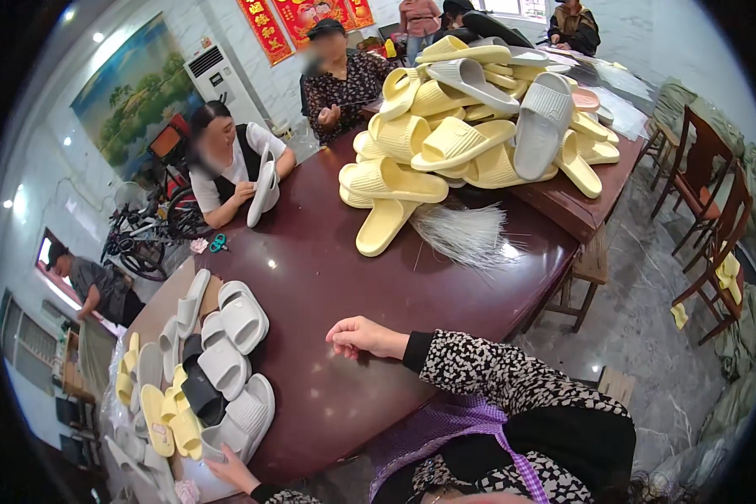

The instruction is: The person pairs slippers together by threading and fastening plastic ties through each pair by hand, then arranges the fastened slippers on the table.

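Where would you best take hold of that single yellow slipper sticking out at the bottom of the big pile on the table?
Probably by the sole end nearest the wearer. The yellow slipper lies flat on the dark red table, its lower end poking clear of the pile with bare tabletop around it. The far end is tucked under other slippers, so coming from the near side and pinching the free end across its width looks easiest.

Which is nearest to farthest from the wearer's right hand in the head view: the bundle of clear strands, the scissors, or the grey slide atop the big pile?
From the right hand, resting on the table:
1. Bundle of clear strands, ahead and to the right.
2. Scissors, ahead and to the left, at the table edge.
3. Grey slide, far ahead-right on the yellow pile.
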The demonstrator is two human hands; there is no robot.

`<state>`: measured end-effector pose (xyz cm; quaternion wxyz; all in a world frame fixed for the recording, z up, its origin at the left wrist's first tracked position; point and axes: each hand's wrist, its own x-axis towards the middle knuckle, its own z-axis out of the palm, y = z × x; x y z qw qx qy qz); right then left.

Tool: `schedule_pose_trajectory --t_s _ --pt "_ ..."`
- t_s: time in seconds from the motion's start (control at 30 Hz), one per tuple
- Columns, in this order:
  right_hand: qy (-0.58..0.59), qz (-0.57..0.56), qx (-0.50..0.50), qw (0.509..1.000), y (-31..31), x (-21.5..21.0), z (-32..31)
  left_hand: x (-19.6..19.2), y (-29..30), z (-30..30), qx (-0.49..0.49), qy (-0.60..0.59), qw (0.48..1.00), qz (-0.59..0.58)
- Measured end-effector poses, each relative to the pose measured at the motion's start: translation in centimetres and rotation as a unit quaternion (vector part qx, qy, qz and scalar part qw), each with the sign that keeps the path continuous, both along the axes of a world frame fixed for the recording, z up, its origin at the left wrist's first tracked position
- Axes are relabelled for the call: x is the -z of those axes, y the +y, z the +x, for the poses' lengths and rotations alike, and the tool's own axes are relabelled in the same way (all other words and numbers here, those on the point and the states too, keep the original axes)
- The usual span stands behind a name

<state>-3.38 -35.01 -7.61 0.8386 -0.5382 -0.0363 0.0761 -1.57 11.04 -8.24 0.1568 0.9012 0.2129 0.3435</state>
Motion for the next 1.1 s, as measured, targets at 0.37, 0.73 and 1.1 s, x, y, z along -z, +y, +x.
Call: schedule_pose_trajectory --t_s 0.37,0.73,1.1 --pt "0.015 -0.026 -0.006 1.000 1.0 -1.6 0.1 1.1 -0.9 -1.9 0.130 -0.043 0.974 -0.182" --pt "0.011 -0.033 -0.014 0.999 1.1 -1.6 0.2 -1.2 -9.0 -4.5 0.173 -0.113 0.887 -0.412" --pt "-0.015 -0.053 -0.051 0.997 1.0 -2.8 -0.7 -2.5 -17.3 -4.0 0.193 -0.083 0.919 -0.333"
